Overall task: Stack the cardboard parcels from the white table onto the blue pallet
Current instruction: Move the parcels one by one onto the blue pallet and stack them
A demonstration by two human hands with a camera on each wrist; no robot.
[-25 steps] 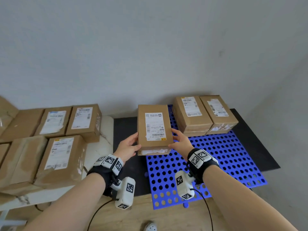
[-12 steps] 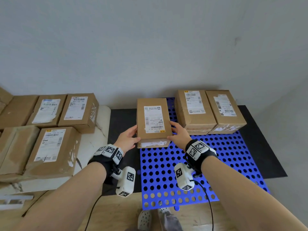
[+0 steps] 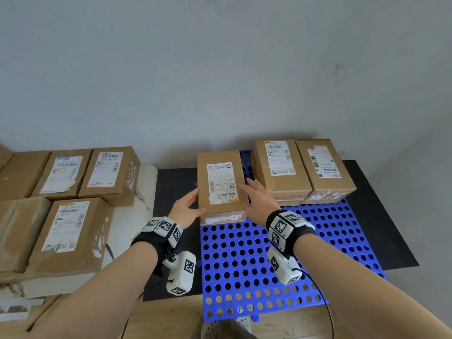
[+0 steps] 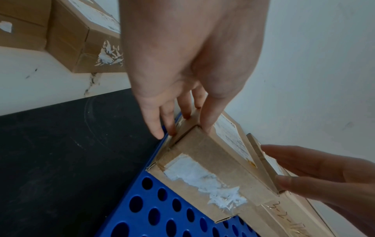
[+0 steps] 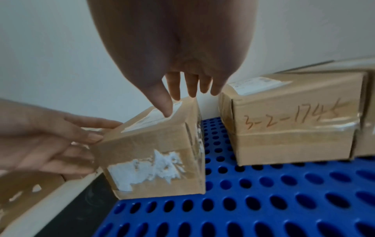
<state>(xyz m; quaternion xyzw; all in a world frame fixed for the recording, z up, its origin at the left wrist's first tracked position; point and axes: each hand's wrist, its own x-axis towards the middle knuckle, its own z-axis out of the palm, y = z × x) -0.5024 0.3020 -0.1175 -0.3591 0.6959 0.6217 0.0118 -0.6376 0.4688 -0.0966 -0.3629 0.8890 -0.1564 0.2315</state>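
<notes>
Grey wall (image 3: 220, 69) behind, blue pallet (image 3: 342, 241) below: your labelled parcel (image 3: 221, 182) sits at frame centre, on the pallet's upper-left corner, flush with the edge beside the black mat (image 3: 171, 182). Your left hand (image 3: 187, 209) and right hand (image 3: 259, 199) flank it, fingers straight, touching it. Pull away carelessly and you may drag it over that edge.

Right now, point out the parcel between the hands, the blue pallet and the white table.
parcel (image 3: 221, 182), head view, its top label.
blue pallet (image 3: 238, 252), head view, bare perforated deck.
white table (image 3: 127, 223), head view, bare top near corner.
</notes>
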